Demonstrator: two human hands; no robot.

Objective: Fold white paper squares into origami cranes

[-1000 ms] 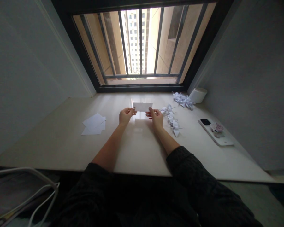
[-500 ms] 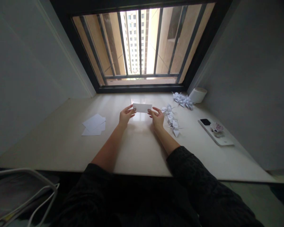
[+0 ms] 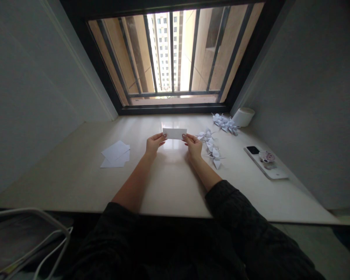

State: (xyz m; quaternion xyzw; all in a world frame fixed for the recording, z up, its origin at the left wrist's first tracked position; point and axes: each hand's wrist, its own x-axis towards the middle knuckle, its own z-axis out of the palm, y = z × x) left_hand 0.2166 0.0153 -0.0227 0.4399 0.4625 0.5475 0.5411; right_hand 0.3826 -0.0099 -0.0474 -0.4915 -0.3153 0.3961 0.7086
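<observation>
Between my two hands is a small white rectangle of paper [image 3: 175,133], apparently folded, with its long side running left to right. My left hand [image 3: 154,143] pinches its left end between thumb and fingers. At the right end my right hand [image 3: 193,144] pinches it the same way. Just right of my right hand lies a row of folded white paper cranes [image 3: 212,148]. A second cluster of paper cranes [image 3: 225,123] sits farther back. Several loose white paper sheets [image 3: 116,153] overlap on the left.
Everything rests on a pale windowsill [image 3: 175,186] below a barred window [image 3: 175,54]. At the back right a white paper roll [image 3: 244,116] lies against the wall. A white phone [image 3: 265,162] with a round grip is on the right. White cables [image 3: 46,217] hang lower left.
The fingers of both hands have drawn in closer around the paper's ends. The paper itself has shifted only very slightly left and down.
</observation>
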